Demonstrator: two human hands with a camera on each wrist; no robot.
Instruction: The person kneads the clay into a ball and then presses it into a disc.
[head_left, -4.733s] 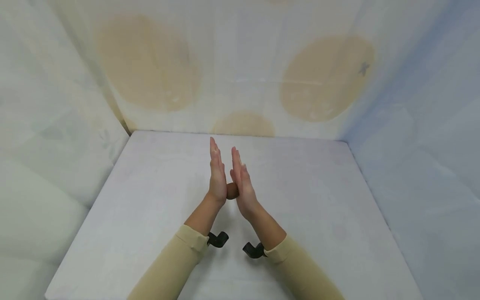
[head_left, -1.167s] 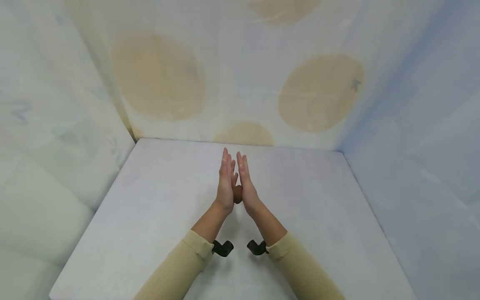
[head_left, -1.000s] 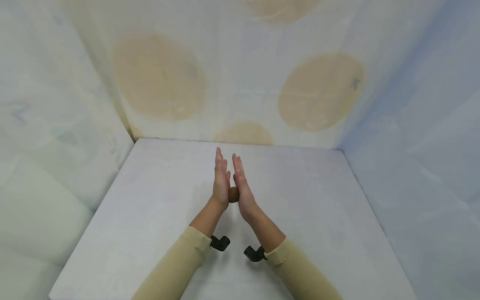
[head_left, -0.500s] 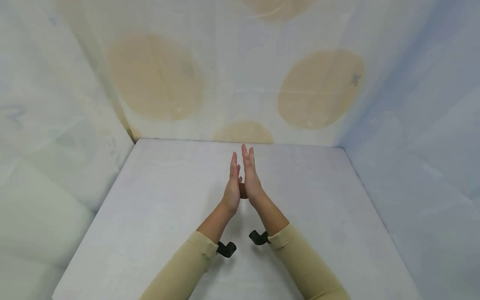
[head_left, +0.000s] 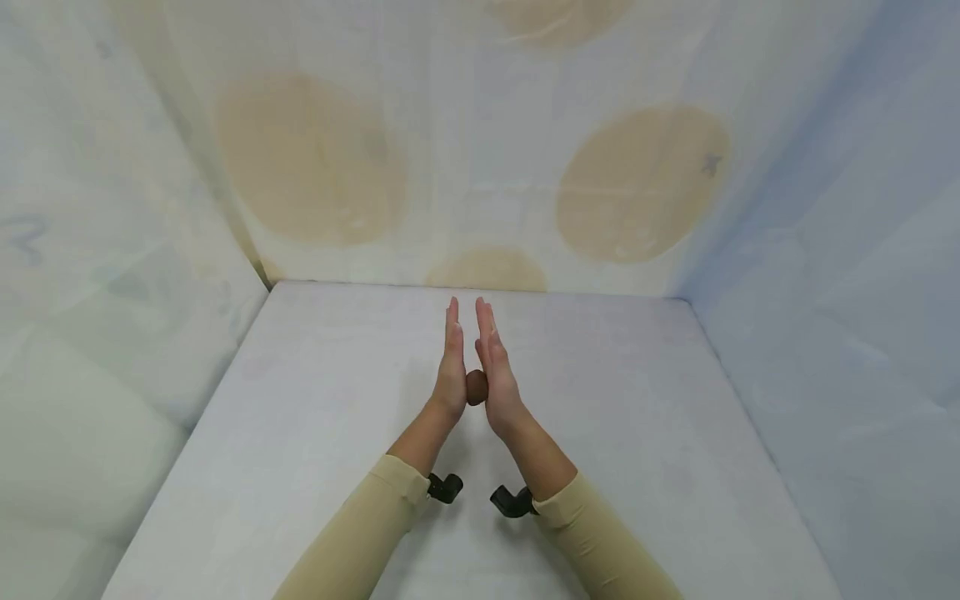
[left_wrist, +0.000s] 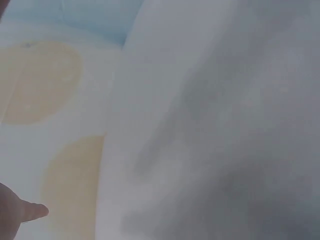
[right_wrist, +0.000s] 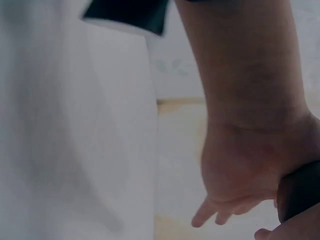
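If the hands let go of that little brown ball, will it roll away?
Probably. The brown ball looks round, and the white table looks flat, so it could roll. It seems light, since the left hand and right hand press it with straight fingers.

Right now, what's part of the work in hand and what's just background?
In use:
- small brown ball, pressed between the flat palms
- left hand
- right hand

Background:
- white table
- cloth backdrop with tan ovals
- black wrist camera mounts
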